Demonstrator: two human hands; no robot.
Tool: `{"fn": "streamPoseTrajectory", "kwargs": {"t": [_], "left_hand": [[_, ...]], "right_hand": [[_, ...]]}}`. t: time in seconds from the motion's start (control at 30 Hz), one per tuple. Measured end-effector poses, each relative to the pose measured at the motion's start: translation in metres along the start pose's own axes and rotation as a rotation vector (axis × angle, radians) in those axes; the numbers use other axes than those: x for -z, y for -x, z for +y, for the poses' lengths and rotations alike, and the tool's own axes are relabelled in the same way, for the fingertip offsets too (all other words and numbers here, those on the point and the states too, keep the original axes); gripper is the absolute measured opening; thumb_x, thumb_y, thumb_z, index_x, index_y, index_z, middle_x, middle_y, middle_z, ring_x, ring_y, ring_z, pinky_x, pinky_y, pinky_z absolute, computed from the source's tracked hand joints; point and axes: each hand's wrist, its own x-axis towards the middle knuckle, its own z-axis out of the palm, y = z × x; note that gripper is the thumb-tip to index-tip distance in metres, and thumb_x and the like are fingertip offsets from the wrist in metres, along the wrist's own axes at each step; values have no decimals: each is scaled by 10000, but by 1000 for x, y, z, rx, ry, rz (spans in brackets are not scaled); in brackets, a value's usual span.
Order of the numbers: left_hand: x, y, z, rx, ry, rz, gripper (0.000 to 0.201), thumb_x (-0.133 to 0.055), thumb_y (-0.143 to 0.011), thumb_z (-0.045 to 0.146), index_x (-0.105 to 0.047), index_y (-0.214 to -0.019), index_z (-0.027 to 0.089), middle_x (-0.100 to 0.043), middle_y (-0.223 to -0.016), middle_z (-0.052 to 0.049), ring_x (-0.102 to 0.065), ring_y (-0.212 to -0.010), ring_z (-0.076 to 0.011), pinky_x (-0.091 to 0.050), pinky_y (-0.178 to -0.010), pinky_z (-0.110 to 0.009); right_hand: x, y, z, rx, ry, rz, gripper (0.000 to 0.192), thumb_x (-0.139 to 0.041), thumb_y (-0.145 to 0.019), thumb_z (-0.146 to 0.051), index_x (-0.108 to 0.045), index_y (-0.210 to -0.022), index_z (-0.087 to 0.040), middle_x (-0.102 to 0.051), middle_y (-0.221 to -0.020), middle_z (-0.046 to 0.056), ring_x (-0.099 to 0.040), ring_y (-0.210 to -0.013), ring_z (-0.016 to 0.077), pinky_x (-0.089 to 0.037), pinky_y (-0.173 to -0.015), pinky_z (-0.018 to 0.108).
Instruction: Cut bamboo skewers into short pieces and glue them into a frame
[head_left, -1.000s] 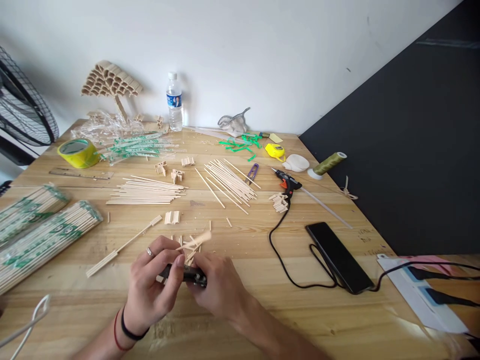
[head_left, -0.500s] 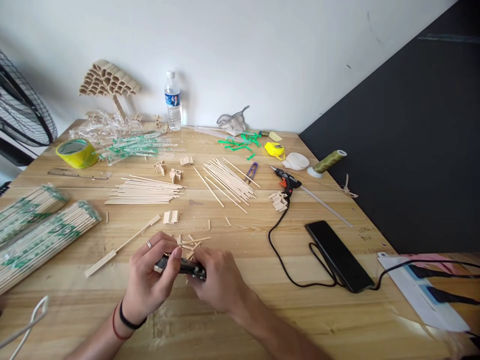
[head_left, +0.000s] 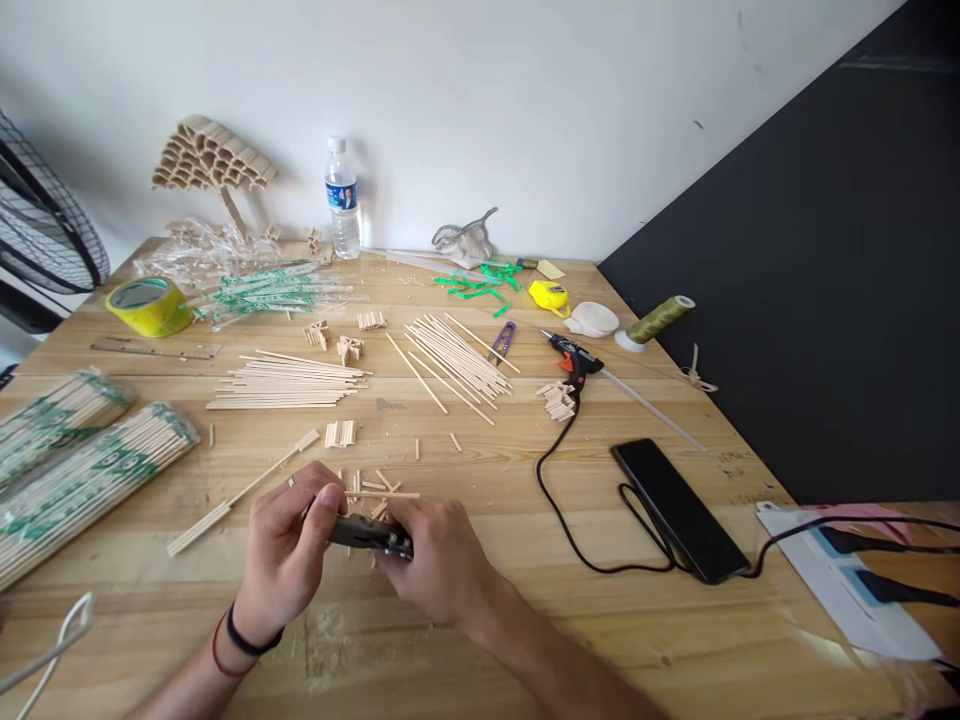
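A dark plier-like hand tool (head_left: 361, 532) spans the space between my hands, with a shiny metal part at its right end. My left hand (head_left: 289, 545) is closed around the tool's left end, thumb on top. My right hand (head_left: 439, 555) is closed at the other end, its fingertips mostly hidden. Just behind the tool, a thin wooden stick (head_left: 382, 494) runs from my left fingers toward my right hand; which hand holds it I cannot tell. Short cut stick pieces (head_left: 386, 480) lie on the table beyond. A longer stick with pieces joined at both ends (head_left: 259, 485) lies left.
Long sticks (head_left: 289, 382) and another bundle (head_left: 457, 360) lie farther back. A glue gun (head_left: 574, 355), purple snips (head_left: 506, 340) and a phone (head_left: 679, 510) with a cable are to the right. Wrapped stick packs (head_left: 112, 470) sit left. A bottle (head_left: 343, 205) stands by the wall.
My left hand has shifted slightly left, so more of the tool shows. The thin stick has gone from slanted to nearly level. My right hand has hardly moved.
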Motion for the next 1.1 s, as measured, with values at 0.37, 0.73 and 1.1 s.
{"fn": "streamPoseTrajectory", "kwargs": {"t": [0.37,0.73,1.1], "left_hand": [[-1,-10,-5,231,205,-46,271,-559,-1043,375,-720,-953,177,-622,-699,-7,-563,-617,-137,-475,-582,-239],[-6,-11,1,-68,60,-385,238,-487,-1012,103,-707,-1015,193,-730,-834,-52,-653,-671,-136,-531,-649,-242],[52,-38,-18,135,-750,206,277,-556,-972,443,-619,-829,215,-628,-717,-19,-573,-630,-194,-429,-648,-315]], "right_hand": [[7,-6,13,49,-340,263,158,-646,-855,-281,-575,-733,-209,-599,-673,-15,-525,-622,150,-345,-618,259],[18,-10,13,-195,-954,281,400,-649,-934,-566,-716,-934,-171,-548,-559,-34,-511,-537,145,-424,-549,266],[16,-11,20,-186,-969,417,412,-685,-919,-573,-687,-769,-188,-632,-608,8,-595,-617,172,-490,-643,297]]}}
